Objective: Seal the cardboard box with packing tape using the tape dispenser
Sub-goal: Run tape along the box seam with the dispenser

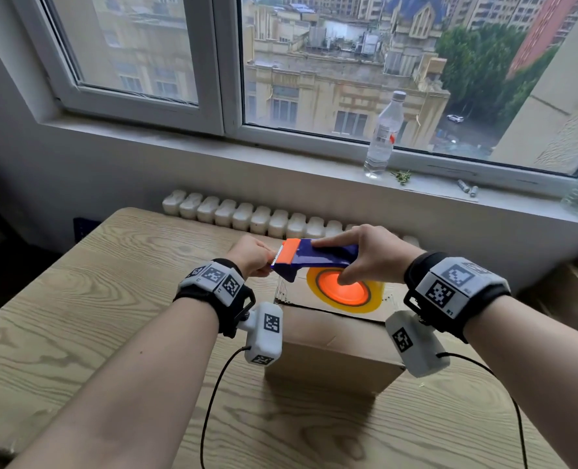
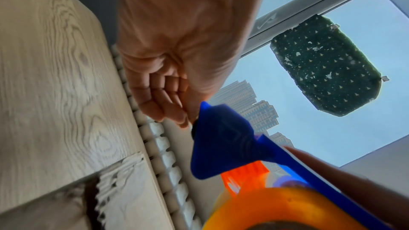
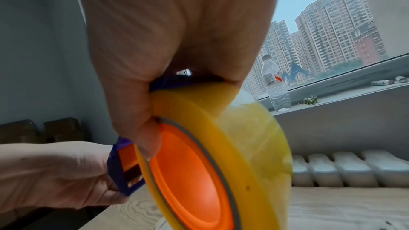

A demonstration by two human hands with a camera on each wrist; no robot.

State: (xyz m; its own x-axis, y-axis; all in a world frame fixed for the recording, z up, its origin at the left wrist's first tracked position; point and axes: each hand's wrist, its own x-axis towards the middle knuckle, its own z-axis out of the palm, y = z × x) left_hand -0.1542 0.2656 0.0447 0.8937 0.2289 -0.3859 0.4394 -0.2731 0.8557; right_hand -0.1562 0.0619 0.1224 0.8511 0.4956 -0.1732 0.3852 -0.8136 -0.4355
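You held the tape dispenser (image 1: 318,257) above the cardboard box (image 1: 331,353): right hand (image 1: 368,255) clasped round it, left hand (image 1: 252,255) at its nine o'clock end, fingers curled, pinching there. No tape strip showed on the box; sealing looked unstarted.

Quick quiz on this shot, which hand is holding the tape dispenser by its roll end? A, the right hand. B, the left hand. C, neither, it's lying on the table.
A: in the head view the right hand grips the tape dispenser with its thumb on the orange hub of the tape roll, above the cardboard box; the left hand is at the serrated cutter end.
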